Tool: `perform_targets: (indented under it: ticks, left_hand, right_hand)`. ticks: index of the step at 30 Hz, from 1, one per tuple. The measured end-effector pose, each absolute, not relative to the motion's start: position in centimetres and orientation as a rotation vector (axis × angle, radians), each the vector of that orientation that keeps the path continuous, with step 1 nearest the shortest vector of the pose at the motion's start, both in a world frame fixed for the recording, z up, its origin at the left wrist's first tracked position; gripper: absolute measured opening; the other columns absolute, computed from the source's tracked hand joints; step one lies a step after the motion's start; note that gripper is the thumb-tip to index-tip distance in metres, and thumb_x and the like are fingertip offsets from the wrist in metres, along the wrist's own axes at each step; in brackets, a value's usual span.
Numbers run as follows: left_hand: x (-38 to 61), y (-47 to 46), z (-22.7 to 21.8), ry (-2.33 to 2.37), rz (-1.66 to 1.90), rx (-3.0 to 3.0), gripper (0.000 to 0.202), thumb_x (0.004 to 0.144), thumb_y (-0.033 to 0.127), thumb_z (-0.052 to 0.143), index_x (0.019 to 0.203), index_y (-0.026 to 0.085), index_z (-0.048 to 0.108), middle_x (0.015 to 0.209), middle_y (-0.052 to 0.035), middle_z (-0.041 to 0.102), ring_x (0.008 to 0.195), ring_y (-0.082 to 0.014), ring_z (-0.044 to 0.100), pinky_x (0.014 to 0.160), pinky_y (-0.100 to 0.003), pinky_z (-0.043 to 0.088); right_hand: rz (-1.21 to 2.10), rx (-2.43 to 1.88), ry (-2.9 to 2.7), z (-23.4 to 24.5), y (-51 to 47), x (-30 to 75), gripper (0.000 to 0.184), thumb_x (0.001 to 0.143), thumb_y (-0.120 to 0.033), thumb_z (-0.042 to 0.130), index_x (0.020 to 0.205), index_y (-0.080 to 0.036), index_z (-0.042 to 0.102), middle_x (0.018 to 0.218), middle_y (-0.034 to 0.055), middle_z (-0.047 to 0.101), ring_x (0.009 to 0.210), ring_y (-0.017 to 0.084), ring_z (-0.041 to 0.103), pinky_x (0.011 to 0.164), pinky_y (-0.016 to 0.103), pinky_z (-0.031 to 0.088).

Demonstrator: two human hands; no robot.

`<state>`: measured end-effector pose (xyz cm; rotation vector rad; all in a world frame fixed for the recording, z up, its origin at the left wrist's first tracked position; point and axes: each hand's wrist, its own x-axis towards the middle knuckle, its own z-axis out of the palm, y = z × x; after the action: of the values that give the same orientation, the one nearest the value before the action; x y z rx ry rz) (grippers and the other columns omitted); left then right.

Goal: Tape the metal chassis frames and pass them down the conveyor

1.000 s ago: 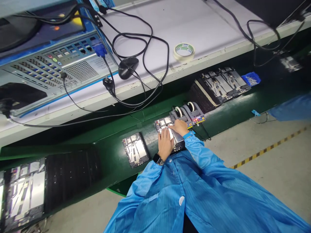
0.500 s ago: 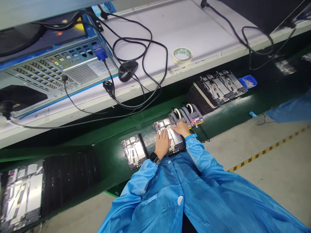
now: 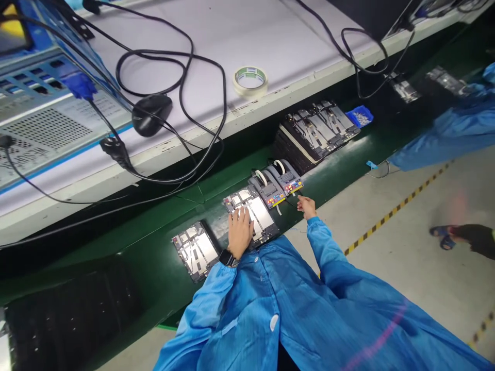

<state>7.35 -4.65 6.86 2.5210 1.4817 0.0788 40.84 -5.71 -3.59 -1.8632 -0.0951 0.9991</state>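
Note:
My left hand lies flat on an opened tablet, its fingers stretched over the silvery inner parts. To the right, my right hand is closed, fingertips pinched, just in front of the farther tape dispenser. Whatever may be between those fingertips is too small to make out. The nearer tape dispenser stands beside the tablet, a short pale strip hanging from its front. Both dispensers carry a cream tape roll and lit red digits. A second opened tablet rests left of my left hand.
Behind the dispensers stands a stack of opened tablets, with a blue tray of small parts beyond. A white shelf above holds a tape roll, a mouse and looping cables. A person's legs appear at far right.
My right hand has left the tablet and moved right to the front of the dispensers, its fingers now pinched. My left hand stays on the tablet. The view has shifted right.

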Motion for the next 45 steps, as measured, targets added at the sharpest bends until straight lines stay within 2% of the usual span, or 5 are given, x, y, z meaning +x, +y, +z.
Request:
perform_targets:
  ticks: [5, 14, 22, 30, 45]
  left_hand:
    - [6.8, -4.5, 7.3, 1.410, 0.034, 2.566, 0.053, 0.102, 0.034, 0.042, 0.151, 0.016, 0.049, 0.159, -0.0149, 0.046, 0.146, -0.0347, 0.041, 0.124, -0.057, 0.026]
    - [7.1, -4.3, 7.7, 1.436, 0.045, 2.490, 0.052, 0.101, 0.037, 0.043, 0.152, 0.024, 0.049, 0.158, -0.0101, 0.049, 0.146, -0.0346, 0.041, 0.126, -0.058, 0.024]
    - [7.1, -4.5, 7.5, 1.459, 0.015, 2.461, 0.052, 0.101, 0.037, 0.044, 0.151, 0.024, 0.050, 0.161, -0.0093, 0.046, 0.149, -0.0339, 0.036, 0.126, -0.058, 0.023]
    - [7.4, -4.8, 7.4, 1.473, 0.035, 2.483, 0.051, 0.100, 0.035, 0.046, 0.149, 0.022, 0.051, 0.160, -0.0105, 0.045, 0.149, -0.0342, 0.036, 0.126, -0.059, 0.024]
    - [8.5, -1.6, 7.5, 1.614, 0.270, 2.281, 0.042, 0.102, 0.031, 0.042, 0.139, 0.021, 0.058, 0.149, -0.0130, 0.052, 0.138, -0.0303, 0.045, 0.117, -0.050, 0.035]
  right_hand:
    - [1.120, -1.747, -0.040, -5.1, -4.3, 40.7, 0.023, 0.077, -0.027, 0.081, 0.079, -0.017, 0.060, 0.057, -0.0039, 0.059, 0.044, 0.008, 0.053, 0.040, 0.017, 0.047]
    - [0.787, -1.864, -0.078, -6.1, -4.6, 39.2, 0.013, 0.081, -0.026, 0.069, 0.082, -0.018, 0.058, 0.055, -0.0073, 0.055, 0.042, 0.008, 0.051, 0.040, 0.017, 0.045]
    - [0.823, -1.682, 0.104, -5.5, -3.7, 39.0, 0.022, 0.084, -0.030, 0.066, 0.096, -0.022, 0.049, 0.077, -0.0017, 0.067, 0.071, 0.016, 0.072, 0.059, 0.025, 0.060]
    - [0.786, -1.678, 0.147, -6.6, -2.7, 39.0, 0.039, 0.071, -0.012, 0.073, 0.096, -0.022, 0.044, 0.070, -0.0060, 0.062, 0.060, 0.012, 0.066, 0.056, 0.022, 0.057]
    - [0.382, -1.825, -0.232, -5.9, -5.0, 36.2, 0.043, 0.079, -0.020, 0.063, 0.116, -0.024, 0.041, 0.084, -0.0038, 0.059, 0.068, 0.015, 0.065, 0.063, 0.027, 0.058]
